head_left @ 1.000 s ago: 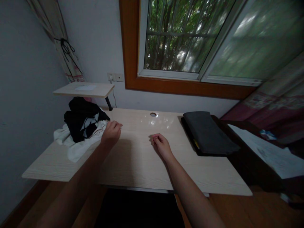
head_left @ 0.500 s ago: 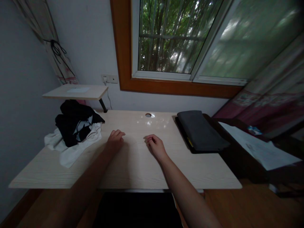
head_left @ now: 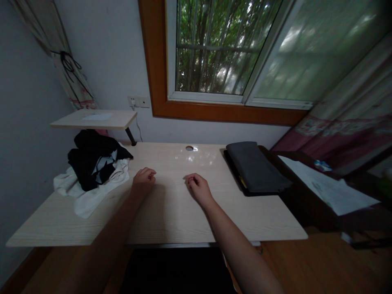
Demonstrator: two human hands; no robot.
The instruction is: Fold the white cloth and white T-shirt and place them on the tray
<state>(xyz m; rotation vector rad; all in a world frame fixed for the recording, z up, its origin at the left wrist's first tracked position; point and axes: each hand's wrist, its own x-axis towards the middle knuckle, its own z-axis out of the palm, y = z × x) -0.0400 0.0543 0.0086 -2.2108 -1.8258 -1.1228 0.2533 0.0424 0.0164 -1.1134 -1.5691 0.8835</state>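
Note:
My left hand (head_left: 143, 179) rests on the pale wooden desk (head_left: 180, 220) left of the middle, its fingers curled in with nothing seen in them. To the right of it, apart by a short gap, my right hand (head_left: 198, 186) lies on its outer side, fingers bent into a loose fist. No object shows in that hand either. Nearest to my left hand is a heap of clothes: black cloth (head_left: 88, 163) on top of white cloth (head_left: 88, 203). Beyond my right hand lies a dark grey folded cover or case (head_left: 257, 167) on a black flat item, with a bit of yellow at its edge.
A small raised shelf (head_left: 119, 119) with a paper (head_left: 97, 116) stands at the back left over the clothes. A round cable hole (head_left: 189, 148) is near the desk's back edge. On the right, a dark surface bears a large white sheet (head_left: 327, 185). A window is ahead.
My left hand has shifted slightly left and its fingers have curled in more. My right hand keeps its pose. The whole view has moved slightly.

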